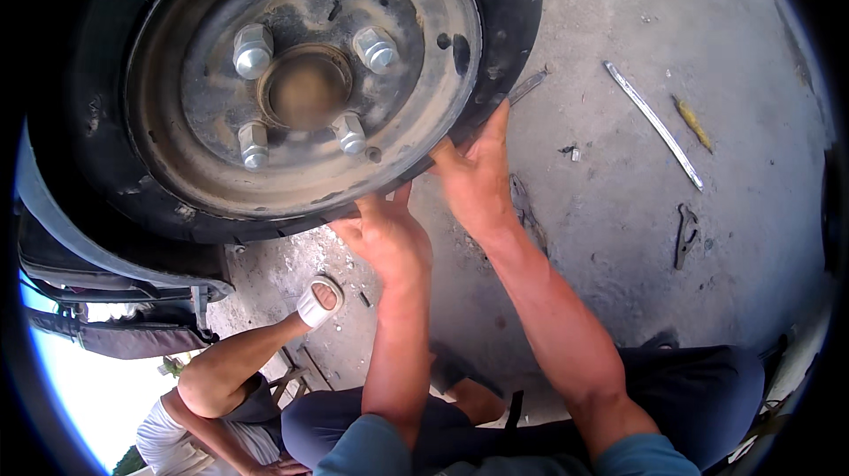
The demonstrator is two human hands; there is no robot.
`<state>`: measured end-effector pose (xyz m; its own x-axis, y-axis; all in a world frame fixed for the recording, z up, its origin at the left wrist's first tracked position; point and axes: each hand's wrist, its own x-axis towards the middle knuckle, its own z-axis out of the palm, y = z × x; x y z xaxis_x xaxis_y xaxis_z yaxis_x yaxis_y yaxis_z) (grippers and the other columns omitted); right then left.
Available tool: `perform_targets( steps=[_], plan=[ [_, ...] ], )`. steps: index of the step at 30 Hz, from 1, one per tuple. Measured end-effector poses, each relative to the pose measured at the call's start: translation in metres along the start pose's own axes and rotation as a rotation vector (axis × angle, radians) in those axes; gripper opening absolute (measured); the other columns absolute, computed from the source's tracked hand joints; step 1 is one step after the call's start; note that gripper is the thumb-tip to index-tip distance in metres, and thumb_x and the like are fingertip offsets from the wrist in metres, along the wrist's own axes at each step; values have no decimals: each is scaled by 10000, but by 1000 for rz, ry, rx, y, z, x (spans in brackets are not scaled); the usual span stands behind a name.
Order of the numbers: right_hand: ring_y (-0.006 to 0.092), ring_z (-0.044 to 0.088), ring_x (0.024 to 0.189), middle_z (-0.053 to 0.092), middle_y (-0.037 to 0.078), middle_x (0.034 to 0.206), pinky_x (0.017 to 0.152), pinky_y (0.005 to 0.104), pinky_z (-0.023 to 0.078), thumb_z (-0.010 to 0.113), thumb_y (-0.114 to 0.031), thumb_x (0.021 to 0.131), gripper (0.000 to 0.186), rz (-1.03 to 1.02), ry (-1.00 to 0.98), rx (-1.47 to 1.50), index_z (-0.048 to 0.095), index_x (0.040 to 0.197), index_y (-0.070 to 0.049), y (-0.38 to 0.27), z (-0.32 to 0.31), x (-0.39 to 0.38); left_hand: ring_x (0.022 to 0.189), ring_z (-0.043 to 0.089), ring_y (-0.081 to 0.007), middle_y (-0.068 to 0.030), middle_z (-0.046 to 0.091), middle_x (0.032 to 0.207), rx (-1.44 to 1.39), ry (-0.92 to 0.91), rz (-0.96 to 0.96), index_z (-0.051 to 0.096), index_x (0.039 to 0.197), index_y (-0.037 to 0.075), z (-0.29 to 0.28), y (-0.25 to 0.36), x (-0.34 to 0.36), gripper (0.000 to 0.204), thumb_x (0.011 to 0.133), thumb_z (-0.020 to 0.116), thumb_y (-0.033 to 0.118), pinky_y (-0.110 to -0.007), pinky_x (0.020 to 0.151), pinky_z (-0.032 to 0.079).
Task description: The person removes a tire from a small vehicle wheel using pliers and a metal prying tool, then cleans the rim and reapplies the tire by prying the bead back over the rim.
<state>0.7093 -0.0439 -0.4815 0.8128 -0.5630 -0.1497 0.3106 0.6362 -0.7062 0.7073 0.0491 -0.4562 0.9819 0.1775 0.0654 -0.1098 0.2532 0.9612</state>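
A wheel fills the upper left, with a black tyre (515, 12) around a worn, dusty steel rim (208, 171). Several silver lug nuts (253, 52) sit around its round centre hole. My left hand (389, 236) grips the wheel's lower edge, thumb up against the rim side and the other fingers partly hidden behind the tyre. To its right, my right hand (478, 177) holds the lower right edge, its thumb toward the rim and its fingers along the tyre's outside. Both forearms reach up from below.
Left of the wheel is a vehicle's curved fender (46, 198). On the concrete floor lie a silver bar (654, 127), a yellowish stick-like piece (692, 124) and a dark metal bracket (684, 236). A seated person's white-sandalled foot (318, 302) is at lower left.
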Motion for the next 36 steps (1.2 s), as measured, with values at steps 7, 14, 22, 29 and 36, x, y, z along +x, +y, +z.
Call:
perform_targets(
  steps=[7,14,22,29,36],
  plan=[
    [150,587,1092,578,131,1256,860,300,525,730,-59,947,557,-81,196,-426,436,1419,-19,-40,-7,-14,1378,478,-310,-95,394,1569,-64,111,-145,323,1519,176,18,-16,-9,646,976,674,191,-551,964,511],
    [87,633,950,717,49,1087,833,281,527,683,-105,989,299,28,-45,-284,672,1269,-3,-40,-27,-47,1163,656,-326,-188,609,1341,-49,122,-142,492,1395,-5,28,-17,-10,397,1035,591,132,-487,874,606],
    [144,611,723,671,69,871,702,321,519,600,-134,1036,435,467,-297,252,514,1447,-22,-41,-30,-22,612,584,-123,-108,682,1011,-59,118,-116,577,1232,14,25,-21,-7,269,1043,626,200,-221,416,383],
    [140,604,708,640,51,794,668,308,489,596,-116,1027,469,539,-354,224,494,1474,-21,-53,-26,-28,850,647,-144,-87,628,1227,-70,122,-196,501,1364,32,22,-10,-8,439,974,691,108,-232,451,438],
    [77,536,663,583,-12,734,619,266,431,618,-138,1001,322,527,-508,-80,649,1295,-10,-57,-23,-17,563,590,-144,-106,681,900,-56,54,-154,555,1237,62,1,-30,4,266,1032,640,208,-265,383,419]
  ],
)
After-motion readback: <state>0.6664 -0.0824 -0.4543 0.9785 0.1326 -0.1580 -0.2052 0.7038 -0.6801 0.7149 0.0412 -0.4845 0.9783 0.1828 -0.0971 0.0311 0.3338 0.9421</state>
